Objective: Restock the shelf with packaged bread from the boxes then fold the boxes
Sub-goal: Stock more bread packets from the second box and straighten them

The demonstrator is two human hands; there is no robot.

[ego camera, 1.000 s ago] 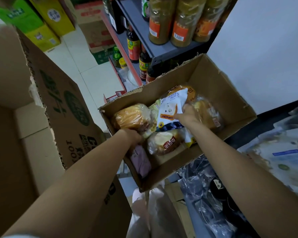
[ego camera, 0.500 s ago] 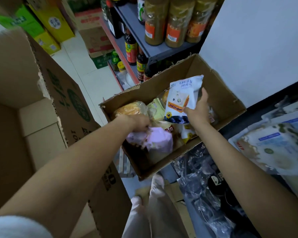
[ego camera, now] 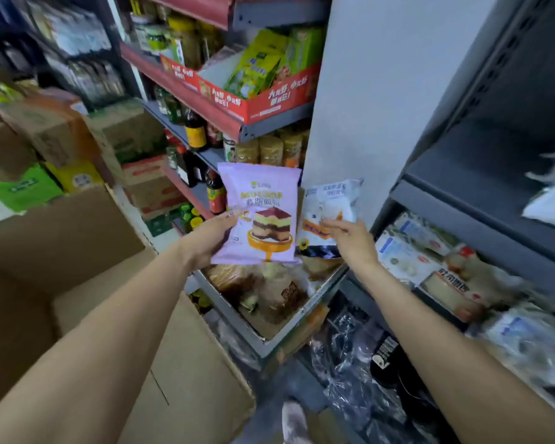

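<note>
The left hand holds a purple cake bag. The right hand holds a white bag just beside it.

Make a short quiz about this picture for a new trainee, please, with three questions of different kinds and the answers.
1. True or false: the left hand holds the purple packet.
2. Multiple choice: what does the right hand hold? A) a bottle B) the white packet C) nothing
3. Fill the gap: below the two packets, the box holds more ____.

Key
1. True; its thumb lies on the packet's front.
2. B; the fingers pinch it near its lower part.
3. Bread; several packets lie inside the box, not on the shelf to the right.
</note>
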